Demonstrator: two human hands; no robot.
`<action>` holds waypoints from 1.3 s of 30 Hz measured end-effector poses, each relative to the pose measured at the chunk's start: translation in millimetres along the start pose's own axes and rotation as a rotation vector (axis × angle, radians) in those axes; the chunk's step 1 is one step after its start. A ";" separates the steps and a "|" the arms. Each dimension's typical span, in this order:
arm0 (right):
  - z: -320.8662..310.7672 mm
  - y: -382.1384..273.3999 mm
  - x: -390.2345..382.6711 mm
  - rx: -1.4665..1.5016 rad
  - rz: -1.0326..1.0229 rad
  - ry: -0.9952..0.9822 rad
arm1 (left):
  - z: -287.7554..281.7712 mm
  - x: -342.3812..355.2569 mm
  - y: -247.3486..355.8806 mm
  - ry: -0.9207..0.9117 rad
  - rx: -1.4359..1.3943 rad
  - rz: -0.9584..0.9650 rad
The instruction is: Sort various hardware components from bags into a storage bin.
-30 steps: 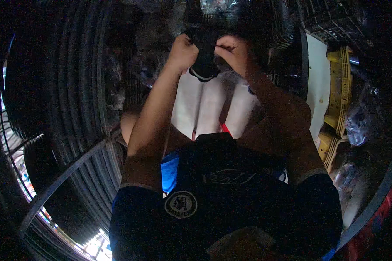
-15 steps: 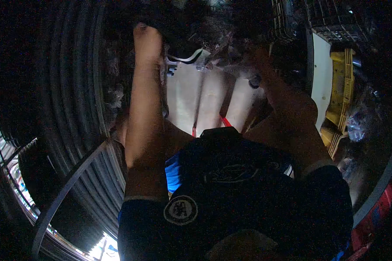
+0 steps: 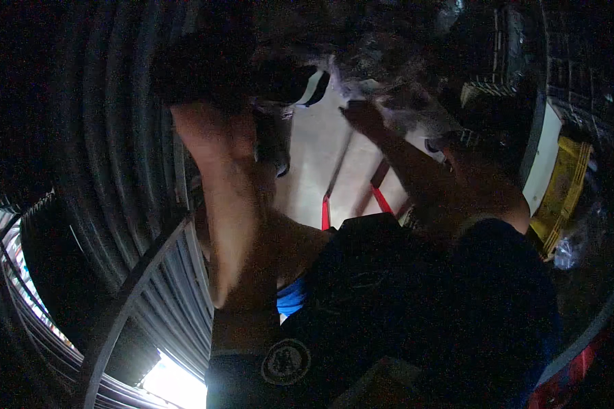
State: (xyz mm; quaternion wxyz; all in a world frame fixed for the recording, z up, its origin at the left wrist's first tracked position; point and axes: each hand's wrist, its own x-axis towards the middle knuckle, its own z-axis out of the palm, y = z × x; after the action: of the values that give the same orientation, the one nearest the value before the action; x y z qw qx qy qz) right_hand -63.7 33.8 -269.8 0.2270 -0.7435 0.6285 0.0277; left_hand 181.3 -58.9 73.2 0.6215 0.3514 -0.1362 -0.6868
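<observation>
My left forearm (image 3: 228,184) reaches up at the left of the picture. Its hand is lost in deep shadow beside a black shape, so the fingers and any hold stay hidden. To the right of that shadow shows a dark object with a curved white band (image 3: 312,88), its kind unclear. My right hand (image 3: 365,119) is a dim silhouette over the pale floor, just below a heap of crumpled clear plastic (image 3: 378,61). Its fingers look bent, but darkness hides whether anything is in them.
Ribbed dark panels (image 3: 126,123) and a metal bar (image 3: 126,296) line the left side. On the right stand a white board (image 3: 540,160), a yellow plastic crate (image 3: 559,194) and dark wire baskets (image 3: 573,82). Two red bars (image 3: 382,199) cross the pale floor (image 3: 314,157) below.
My right hand has come out of the dark at the upper right, leftward over the floor. My left hand has sunk into shadow. The whole view has shifted slightly.
</observation>
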 end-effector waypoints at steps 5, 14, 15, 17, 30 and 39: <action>61.4 -74.0 58.4 0.177 -0.124 0.344 | -35.1 -3.6 12.7 0.021 -0.109 -0.032; 130.7 -67.5 116.4 0.110 -0.211 0.300 | -52.6 -7.4 -19.8 -0.002 -0.224 -0.188; 129.8 -64.1 112.7 0.094 -0.245 0.304 | -49.5 -6.6 -22.4 -0.017 -0.231 -0.199; 117.3 -55.1 96.2 0.038 -0.337 0.340 | -37.3 -6.2 -26.5 -0.054 -0.199 -0.184; -212.7 60.5 -156.3 1.474 -0.050 0.425 | 92.1 -61.4 -100.5 -0.304 0.863 -0.121; -285.3 20.2 -156.0 0.493 0.035 0.836 | 79.5 -34.9 -215.7 -0.294 0.871 -0.179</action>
State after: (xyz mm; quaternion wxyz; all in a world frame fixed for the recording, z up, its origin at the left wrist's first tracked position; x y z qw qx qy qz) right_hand -184.9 69.2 30.5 0.1239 -0.6044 0.6661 -0.4191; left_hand -34.7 -4.6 6.5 0.3284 0.4890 -0.4676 -0.6591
